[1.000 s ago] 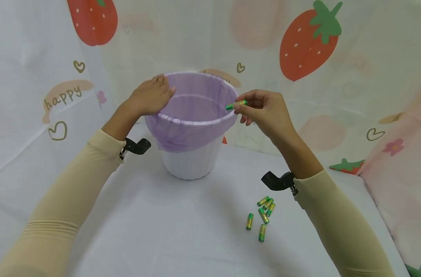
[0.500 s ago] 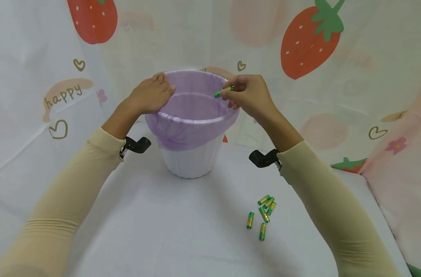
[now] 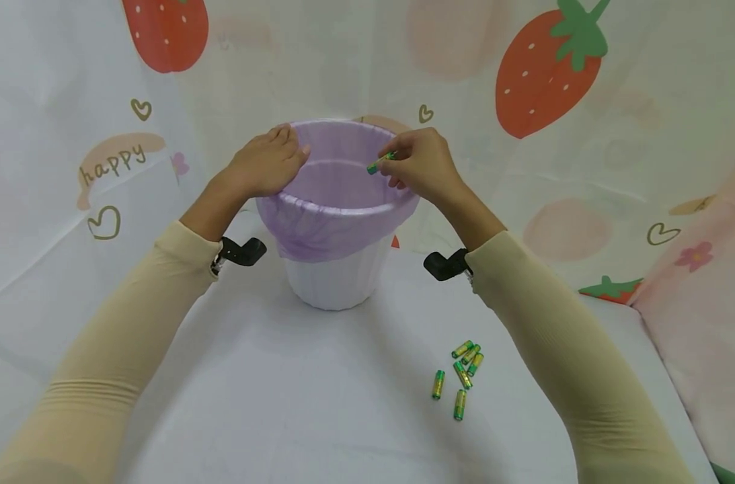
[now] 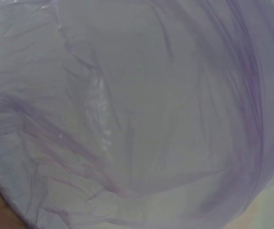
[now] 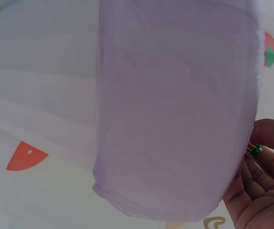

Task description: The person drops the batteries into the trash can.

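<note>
Right-hand grip (image 3: 423, 163) pinches a green battery (image 3: 374, 167) at the right of a purple-lined bin (image 3: 337, 286), whose rim (image 3: 343, 212) the thumb-spread left hand (image 3: 265, 165) seemingly steadies from the left.

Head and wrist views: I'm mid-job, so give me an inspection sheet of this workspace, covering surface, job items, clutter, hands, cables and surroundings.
Surface: white covering, faintly creased.
Job items: white bin upright, purple liner folded over its edge; six loose batteries lying to its right, nearer the camera.
Clutter: nothing seen.
Left hand: rests on the bin's left edge; how its fingers curl is unclear.
Right hand: pinches a seventh battery near the right edge, over the opening as the head view shows it.
Cables: nothing seen.
Surroundings: strawberry-print backdrop, "happy" lettering at left.
</note>
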Motion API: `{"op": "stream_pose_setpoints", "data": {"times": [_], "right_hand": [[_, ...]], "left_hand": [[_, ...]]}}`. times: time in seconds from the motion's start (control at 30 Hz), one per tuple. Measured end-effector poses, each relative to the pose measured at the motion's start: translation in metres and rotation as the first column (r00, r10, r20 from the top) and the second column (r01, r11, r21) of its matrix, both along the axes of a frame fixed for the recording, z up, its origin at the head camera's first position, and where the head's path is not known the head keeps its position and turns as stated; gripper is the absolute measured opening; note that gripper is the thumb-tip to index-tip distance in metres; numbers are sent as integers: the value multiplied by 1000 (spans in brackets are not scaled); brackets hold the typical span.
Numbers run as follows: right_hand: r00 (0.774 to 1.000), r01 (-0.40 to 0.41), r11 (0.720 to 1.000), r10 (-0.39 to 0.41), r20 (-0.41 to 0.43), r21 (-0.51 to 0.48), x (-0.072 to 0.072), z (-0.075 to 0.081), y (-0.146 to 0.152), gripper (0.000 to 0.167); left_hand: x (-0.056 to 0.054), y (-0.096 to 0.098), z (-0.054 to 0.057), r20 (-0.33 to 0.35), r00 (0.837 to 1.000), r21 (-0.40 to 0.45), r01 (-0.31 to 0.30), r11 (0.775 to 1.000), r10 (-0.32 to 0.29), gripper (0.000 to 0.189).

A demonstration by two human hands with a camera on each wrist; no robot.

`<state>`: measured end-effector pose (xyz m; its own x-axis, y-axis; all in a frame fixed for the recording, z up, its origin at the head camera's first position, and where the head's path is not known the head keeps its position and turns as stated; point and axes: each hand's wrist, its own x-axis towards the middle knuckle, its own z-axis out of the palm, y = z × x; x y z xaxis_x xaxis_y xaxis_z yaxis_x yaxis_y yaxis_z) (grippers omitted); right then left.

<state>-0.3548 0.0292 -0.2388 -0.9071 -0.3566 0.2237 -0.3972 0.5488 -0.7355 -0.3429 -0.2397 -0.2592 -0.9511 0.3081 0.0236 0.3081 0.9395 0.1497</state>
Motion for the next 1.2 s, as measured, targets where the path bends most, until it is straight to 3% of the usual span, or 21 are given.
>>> {"op": "stream_pose_setpoints", "data": {"times": [0.33,0.83,1.2], "right_hand": [[999,19,999,-17,50,-28,-3,-1,4,20],[999,-49,987,47,-19,-154,28,-8,39,16],[998,-38,975,27,-52,-220,51,-17,67,17]], "left_hand": [[2,1,2,9,1000,-17,3,1000,-3,71],[3,-4,1,24,1000,-22,-5,1000,5,71],[-1,-4,-2,18,1000,-21,3,1000,-3,71]]}}
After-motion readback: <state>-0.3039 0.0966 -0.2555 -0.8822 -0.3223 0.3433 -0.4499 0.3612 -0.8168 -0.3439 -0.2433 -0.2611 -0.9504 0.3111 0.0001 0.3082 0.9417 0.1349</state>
